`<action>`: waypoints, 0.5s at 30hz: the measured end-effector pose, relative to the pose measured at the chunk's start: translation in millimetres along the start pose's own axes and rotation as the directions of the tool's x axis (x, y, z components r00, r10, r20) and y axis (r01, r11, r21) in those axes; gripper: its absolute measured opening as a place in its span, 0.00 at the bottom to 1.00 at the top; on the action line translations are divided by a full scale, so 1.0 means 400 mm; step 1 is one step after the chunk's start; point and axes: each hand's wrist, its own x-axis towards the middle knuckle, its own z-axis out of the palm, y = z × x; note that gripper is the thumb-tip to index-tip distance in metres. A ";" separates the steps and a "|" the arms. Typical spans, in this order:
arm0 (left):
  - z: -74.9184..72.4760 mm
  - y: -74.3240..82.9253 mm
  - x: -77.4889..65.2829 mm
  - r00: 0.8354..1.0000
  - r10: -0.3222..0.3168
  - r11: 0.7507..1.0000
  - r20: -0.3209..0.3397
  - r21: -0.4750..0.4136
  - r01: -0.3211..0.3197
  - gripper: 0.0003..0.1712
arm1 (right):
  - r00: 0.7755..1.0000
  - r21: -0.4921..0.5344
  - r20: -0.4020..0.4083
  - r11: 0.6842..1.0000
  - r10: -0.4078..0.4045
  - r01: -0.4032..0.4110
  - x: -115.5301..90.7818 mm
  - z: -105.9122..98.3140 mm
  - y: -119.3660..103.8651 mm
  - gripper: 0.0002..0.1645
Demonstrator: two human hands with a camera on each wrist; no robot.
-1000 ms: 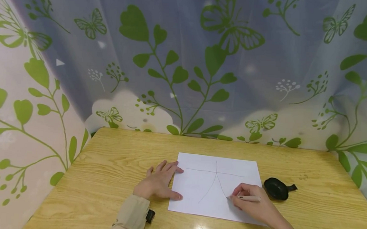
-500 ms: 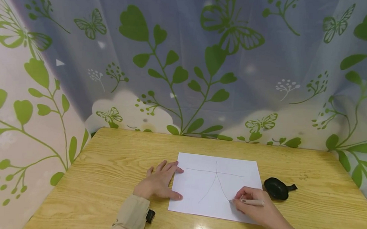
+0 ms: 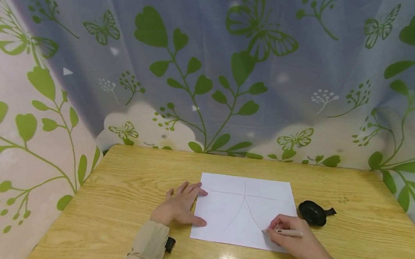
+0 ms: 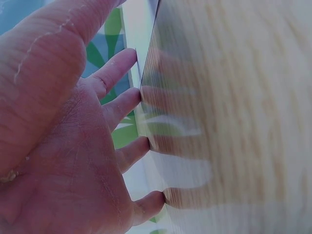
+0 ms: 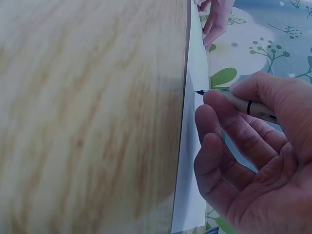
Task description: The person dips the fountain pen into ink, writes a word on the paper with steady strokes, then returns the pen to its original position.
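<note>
A white sheet of paper [image 3: 220,212] lies on the wooden table, bearing thin pencil-like lines: a short vertical, a long horizontal, and two strokes that spread downward from their crossing. My right hand [image 3: 290,233] pinches a light-coloured pen [image 3: 288,232] between thumb and fingers. In the right wrist view the dark tip of the pen [image 5: 200,92] meets the paper, at the lower end of the right-hand stroke. My left hand [image 3: 180,206] rests at the left edge of the sheet, fingers spread; its fingertips touch the surface in the left wrist view.
A small black pan-shaped dish [image 3: 312,213] with a short handle stands right of the paper. A black band-like item [image 3: 170,245] shows beside the left sleeve [image 3: 150,240]. A curtain [image 3: 209,86] with green leaves and butterflies hangs behind the wooden table [image 3: 127,176].
My right hand has moved down and to the right with the pen, and the right-hand stroke has grown longer behind the tip. The left hand has stayed in place.
</note>
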 end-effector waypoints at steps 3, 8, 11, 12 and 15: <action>-0.001 0.001 -0.002 1.000 0.003 1.000 -0.001 -0.004 -0.003 0.45 | 1.000 -0.010 -0.003 1.000 0.019 -0.019 -0.005 -0.001 -0.001 0.10; 0.000 0.000 -0.001 1.000 0.001 1.000 0.003 0.000 -0.001 0.45 | 1.000 -0.017 0.001 1.000 0.005 -0.005 -0.010 -0.004 0.001 0.10; -0.001 0.000 -0.001 1.000 0.002 1.000 0.002 -0.003 -0.002 0.45 | 1.000 -0.020 0.008 1.000 -0.013 0.013 -0.012 -0.006 0.003 0.11; -0.001 -0.001 -0.002 1.000 0.003 1.000 0.003 -0.004 -0.003 0.45 | 1.000 -0.019 0.010 1.000 -0.014 0.014 -0.013 -0.007 0.004 0.11; -0.001 -0.002 -0.002 1.000 0.005 1.000 0.003 -0.005 -0.005 0.45 | 1.000 -0.012 0.020 1.000 -0.022 0.022 -0.015 -0.008 0.007 0.11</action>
